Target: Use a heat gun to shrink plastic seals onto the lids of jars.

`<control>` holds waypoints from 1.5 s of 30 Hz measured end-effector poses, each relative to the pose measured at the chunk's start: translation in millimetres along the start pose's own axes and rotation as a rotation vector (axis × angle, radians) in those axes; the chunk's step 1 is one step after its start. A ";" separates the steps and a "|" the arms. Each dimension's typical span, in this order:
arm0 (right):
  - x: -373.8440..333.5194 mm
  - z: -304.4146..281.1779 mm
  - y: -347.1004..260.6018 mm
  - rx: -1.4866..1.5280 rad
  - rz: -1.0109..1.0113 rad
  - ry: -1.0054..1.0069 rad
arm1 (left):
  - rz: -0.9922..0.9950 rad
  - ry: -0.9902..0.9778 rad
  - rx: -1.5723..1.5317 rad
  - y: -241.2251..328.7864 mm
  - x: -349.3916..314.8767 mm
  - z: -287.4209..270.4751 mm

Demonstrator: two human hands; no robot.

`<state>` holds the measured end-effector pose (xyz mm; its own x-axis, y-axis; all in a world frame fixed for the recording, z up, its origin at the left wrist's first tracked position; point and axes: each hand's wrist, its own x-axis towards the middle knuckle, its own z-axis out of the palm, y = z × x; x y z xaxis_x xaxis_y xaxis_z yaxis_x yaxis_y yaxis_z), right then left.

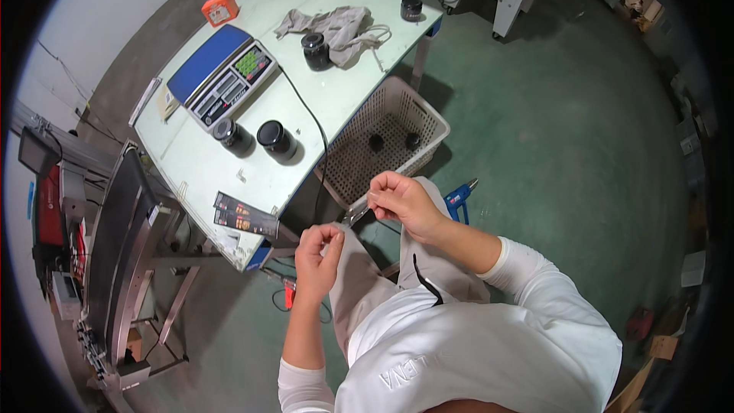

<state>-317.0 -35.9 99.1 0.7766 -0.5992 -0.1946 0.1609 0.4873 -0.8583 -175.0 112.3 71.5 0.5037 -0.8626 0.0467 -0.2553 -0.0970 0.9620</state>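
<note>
A small piece of clear plastic film (357,215) stretches between my hands above my lap. My right hand (404,203) pinches its upper end between thumb and fingertips. At the other end my left hand (317,257) is closed, its fingers curled at the film's edge. Beyond my left hand, on the table (269,183), lie several dark printed label strips (245,216). Farther back on the table stand a dark jar with a black lid (277,141) and a second jar (233,138). The film's exact shape is hard to make out.
On the table are a blue-topped scale (222,80) with a cable, a grey cloth (344,27), another dark jar (315,52), a jar near the corner (411,9) and an orange box (220,9). A plastic basket (432,134) holds dark objects. A blue heat gun (459,200) is beside my right knee.
</note>
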 end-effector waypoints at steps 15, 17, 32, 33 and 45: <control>155.2 -161.1 84.0 -0.939 -0.250 0.551 | -0.195 0.078 -0.209 -33.0 -23.9 16.5; 150.7 -174.5 80.6 -1.095 -0.100 0.526 | -0.173 0.053 -0.175 -36.4 -24.0 25.5; -171.8 -342.3 264.2 -1.520 0.620 0.325 | -0.255 -0.023 -0.085 -34.2 -18.1 29.0; -187.2 -340.3 277.6 -1.538 0.646 0.243 | -0.289 -0.025 -0.085 -29.6 -15.3 30.2; -52.7 -258.6 204.2 -1.240 0.445 0.376 | -0.244 0.064 -0.054 -31.5 -27.2 33.3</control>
<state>-482.7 -69.2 -188.7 0.3763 -0.7747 -0.5082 -0.8566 -0.0820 -0.5094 -208.2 122.3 30.9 0.5964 -0.7838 -0.1731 -0.0764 -0.2701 0.9598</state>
